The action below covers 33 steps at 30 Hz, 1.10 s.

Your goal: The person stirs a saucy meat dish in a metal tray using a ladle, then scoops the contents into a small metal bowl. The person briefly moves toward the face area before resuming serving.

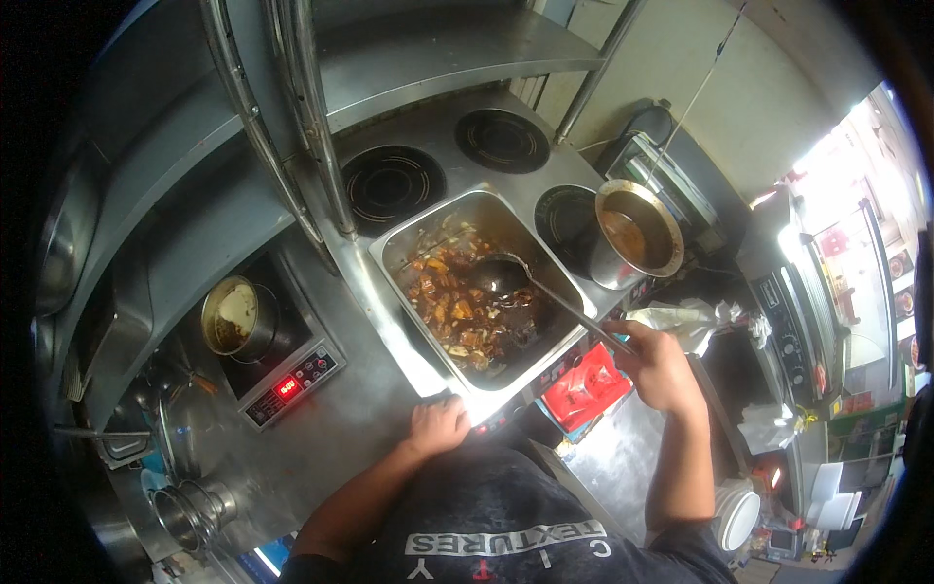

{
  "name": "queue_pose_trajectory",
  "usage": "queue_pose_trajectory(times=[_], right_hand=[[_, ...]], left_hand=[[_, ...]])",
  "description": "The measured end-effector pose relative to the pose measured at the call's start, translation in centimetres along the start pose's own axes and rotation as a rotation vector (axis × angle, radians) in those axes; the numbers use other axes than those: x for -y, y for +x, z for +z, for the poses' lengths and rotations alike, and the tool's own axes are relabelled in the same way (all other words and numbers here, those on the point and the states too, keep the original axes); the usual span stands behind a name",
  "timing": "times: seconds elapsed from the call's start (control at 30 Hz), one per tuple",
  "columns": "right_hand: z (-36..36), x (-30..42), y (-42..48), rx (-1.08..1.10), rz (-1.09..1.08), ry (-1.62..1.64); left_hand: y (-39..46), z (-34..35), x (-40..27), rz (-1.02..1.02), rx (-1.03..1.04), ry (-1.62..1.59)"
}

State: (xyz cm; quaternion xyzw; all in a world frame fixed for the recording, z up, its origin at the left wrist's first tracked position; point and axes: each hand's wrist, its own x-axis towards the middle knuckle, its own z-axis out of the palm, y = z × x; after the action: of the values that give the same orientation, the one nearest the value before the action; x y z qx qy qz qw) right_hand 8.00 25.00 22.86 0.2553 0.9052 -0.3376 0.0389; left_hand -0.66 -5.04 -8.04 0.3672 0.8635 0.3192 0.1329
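Observation:
My right hand [657,361] grips the metal handle of a ladle [500,276]. The ladle's round bowl rests among the food inside a deep rectangular stainless steel pan [580,288]. Chunks of browned food [441,310] in dark sauce cover much of the pan's bottom, with small pale pieces among them. Near the pan's front left corner, my left hand [440,427] rests with bent fingers. A small dark thing shows just beyond its knuckles, and whether the fingers hold anything is hidden.
A tall metal pot [611,271] of brown liquid stands right of the pan. Black round cooktops [394,186] lie behind. At left, a small pot [211,339] sits on a lit induction cooker [292,390]. A red packet [584,387] lies below my right wrist. Steel posts [321,131] rise at back left.

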Motion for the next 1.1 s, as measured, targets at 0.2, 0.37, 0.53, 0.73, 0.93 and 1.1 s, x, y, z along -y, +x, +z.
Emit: queue_pose_trajectory(times=[0.2, 0.37, 0.53, 0.73, 0.93, 1.1], right_hand=[[0.0, -2.3, 0.4, 0.251, 0.058, 0.555], [1.4, -2.9, 1.2, 0.088, -0.054, 0.898], [6.5, -4.1, 3.1, -0.159, 0.034, 0.763], [6.2, -2.6, 1.6, -0.198, -0.238, 0.342], [5.8, -0.7, 1.3, -0.146, -0.36, 0.07], [5.9, -0.5, 1.3, -0.153, -0.376, 0.068]], left_hand=[[0.0, -0.3, -0.2, -0.009, 0.014, 0.001], [0.2, -0.2, -0.2, 0.067, -0.106, -0.008], [0.3, -0.4, -0.3, 0.072, -0.109, -0.013], [0.2, -0.1, -0.2, 0.057, -0.071, -0.002], [0.0, 0.0, 0.1, 0.025, 0.007, -0.005], [0.0, 0.3, 0.2, 0.008, 0.005, 0.011]])
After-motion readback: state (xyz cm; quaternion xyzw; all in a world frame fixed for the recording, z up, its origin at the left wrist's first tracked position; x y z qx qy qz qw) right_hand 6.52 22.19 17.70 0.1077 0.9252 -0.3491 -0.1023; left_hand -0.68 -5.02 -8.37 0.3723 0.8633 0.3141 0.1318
